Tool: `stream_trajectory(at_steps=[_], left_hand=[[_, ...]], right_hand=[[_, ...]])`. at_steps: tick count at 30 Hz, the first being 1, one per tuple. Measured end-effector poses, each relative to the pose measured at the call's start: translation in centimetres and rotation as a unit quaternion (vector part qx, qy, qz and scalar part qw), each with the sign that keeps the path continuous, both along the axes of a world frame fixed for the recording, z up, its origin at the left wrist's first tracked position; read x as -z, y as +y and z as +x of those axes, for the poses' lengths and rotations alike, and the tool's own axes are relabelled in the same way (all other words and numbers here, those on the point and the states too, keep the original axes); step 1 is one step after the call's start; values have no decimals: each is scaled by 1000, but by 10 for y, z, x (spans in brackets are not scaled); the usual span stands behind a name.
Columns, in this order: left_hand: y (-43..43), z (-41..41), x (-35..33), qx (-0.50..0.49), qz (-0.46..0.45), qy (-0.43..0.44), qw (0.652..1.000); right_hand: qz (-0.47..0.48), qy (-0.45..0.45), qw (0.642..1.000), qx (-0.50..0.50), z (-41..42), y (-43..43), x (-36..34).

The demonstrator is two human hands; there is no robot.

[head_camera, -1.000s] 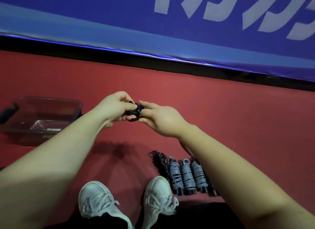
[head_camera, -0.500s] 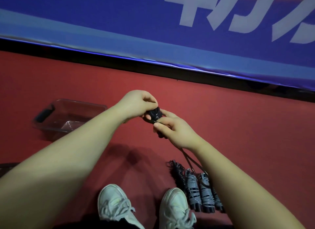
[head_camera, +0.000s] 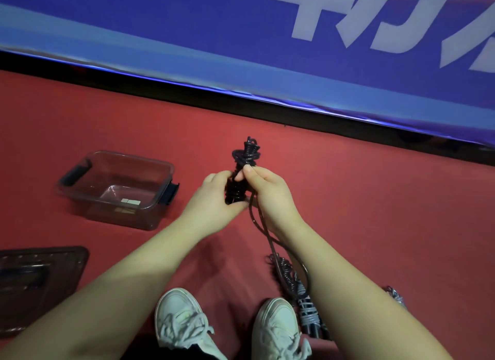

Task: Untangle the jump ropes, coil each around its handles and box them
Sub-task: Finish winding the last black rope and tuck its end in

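Red floor point(head_camera: 375, 199) carries a clear box point(head_camera: 112, 216), a pale slip point(head_camera: 129, 202) on its bottom. Right of it, left hand point(head_camera: 214, 196) and right hand point(head_camera: 270, 192) fingers clamp the half-coiled black jump rope point(head_camera: 245, 159), held above the floor.

jump rope point(head_camera: 242, 169): glossy black
floor point(head_camera: 375, 199): deep red
banner point(head_camera: 160, 25), top of frame: blue, paler lower band, white lettering
box point(head_camera: 128, 156): smoky clear, black latches
sneakers point(head_camera: 179, 317): white
coiled ropes point(head_camera: 308, 315), lower right: grey
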State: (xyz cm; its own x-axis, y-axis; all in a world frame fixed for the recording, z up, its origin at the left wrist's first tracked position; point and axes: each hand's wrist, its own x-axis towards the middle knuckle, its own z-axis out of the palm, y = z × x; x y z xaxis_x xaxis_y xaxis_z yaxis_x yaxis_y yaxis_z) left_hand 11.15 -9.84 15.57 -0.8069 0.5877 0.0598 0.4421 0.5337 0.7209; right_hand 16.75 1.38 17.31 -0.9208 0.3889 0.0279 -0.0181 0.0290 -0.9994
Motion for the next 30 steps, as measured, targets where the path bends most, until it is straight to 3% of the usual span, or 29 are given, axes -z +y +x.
stream_trajectory(at_steps=[2, 8, 11, 14, 19, 24, 30], left_hand=[[7, 0, -4, -48, -26, 85, 995], [2, -19, 4, -77, -11, 104, 992], [-1, -20, 12, -85, 23, 44, 995], [2, -16, 9, -85, 139, -63, 985], [-3, -13, 2, -14, 265, -153, 952], [-13, -11, 3, 31, 359, -247, 899], [-16, -5, -8, 82, 398, -353, 843]], right_hand=[[-4, 6, 1000, -12, -2, -4, -2], [192, -67, 975, -86, -2, 10, -26], [244, -99, 958, -116, 1, 16, -38], [354, -101, 924, -105, -1, 19, -34], [298, -59, 946, -114, 4, 20, -12], [345, -81, 933, -60, 5, 47, -10], [359, -59, 931, -27, 3, 48, 9]])
